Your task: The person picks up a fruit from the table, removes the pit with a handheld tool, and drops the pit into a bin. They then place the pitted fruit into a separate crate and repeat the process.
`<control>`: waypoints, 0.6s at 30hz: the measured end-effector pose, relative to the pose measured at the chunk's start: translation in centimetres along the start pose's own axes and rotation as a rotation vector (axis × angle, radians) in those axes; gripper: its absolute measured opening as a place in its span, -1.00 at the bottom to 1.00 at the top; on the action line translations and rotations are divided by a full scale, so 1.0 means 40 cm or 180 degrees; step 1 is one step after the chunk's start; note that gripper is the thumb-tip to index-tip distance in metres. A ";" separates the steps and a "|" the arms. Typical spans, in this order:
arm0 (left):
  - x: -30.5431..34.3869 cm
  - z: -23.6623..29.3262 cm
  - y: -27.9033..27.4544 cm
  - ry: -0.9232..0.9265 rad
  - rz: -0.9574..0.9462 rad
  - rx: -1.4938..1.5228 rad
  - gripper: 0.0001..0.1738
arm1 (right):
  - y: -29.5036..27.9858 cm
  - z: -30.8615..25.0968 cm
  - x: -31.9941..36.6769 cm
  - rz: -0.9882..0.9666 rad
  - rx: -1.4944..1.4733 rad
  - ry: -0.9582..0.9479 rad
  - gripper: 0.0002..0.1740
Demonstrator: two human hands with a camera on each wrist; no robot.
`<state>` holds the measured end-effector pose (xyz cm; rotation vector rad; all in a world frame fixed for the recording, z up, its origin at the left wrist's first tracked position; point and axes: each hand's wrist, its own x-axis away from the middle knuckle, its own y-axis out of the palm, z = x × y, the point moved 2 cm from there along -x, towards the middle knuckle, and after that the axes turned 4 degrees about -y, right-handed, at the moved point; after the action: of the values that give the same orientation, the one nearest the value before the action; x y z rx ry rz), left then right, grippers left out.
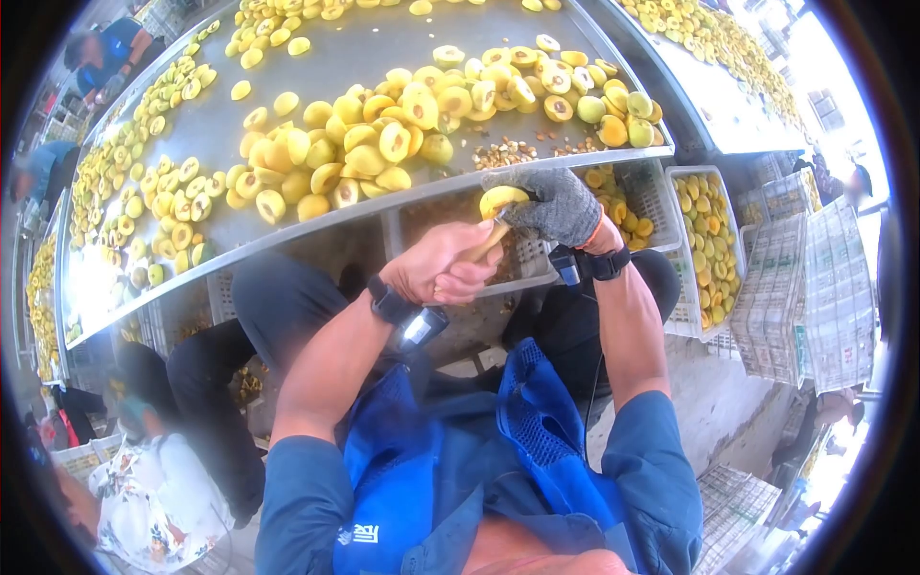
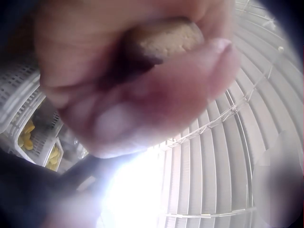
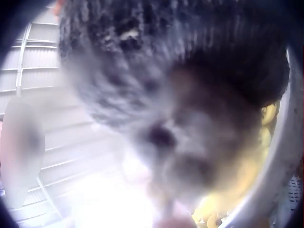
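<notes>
My bare left hand [image 1: 446, 264] grips the wooden handle [image 1: 486, 241] of a tool. The handle's blunt end [image 2: 166, 42] pokes out of the curled fingers in the left wrist view. Just ahead of it, my right hand [image 1: 558, 206] in a grey knit glove [image 3: 142, 57] holds a yellow peach [image 1: 500, 200] between thumb and fingers. The tool's working end meets the peach and is hidden there. Both hands are close together over the near edge of the metal table [image 1: 355, 38]. In the right wrist view the glove is blurred and covers most of the fruit.
Halved yellow peaches [image 1: 364, 144] are heaped on the table, with loose pits [image 1: 503, 153] near its raised rim. Below right stand crates of fruit [image 1: 709, 249] and stacked crates [image 1: 810, 287]. Another person in a white patterned top [image 1: 163, 489] sits at left.
</notes>
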<state>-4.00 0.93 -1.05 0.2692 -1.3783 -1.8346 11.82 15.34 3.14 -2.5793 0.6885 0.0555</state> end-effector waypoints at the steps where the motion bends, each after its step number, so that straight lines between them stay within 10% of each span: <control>1: -0.002 -0.004 0.000 -0.0019 -0.0002 0.0008 -0.51 | -0.002 0.002 0.000 -0.0042 0.0095 -0.0121 -0.69; 8: 0.005 -0.006 0.005 -0.0068 0.0096 -0.0154 -0.50 | 0.013 -0.025 0.017 0.0333 0.0982 -0.1113 -0.67; 18: 0.008 -0.024 0.020 -0.0154 0.0287 -0.0462 -0.50 | -0.007 -0.011 0.035 -0.0240 -0.0081 -0.0034 -0.53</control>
<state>-3.27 -0.05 -0.64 0.0868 -1.2617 -1.8658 13.13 14.72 3.44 -2.6248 0.5896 0.0542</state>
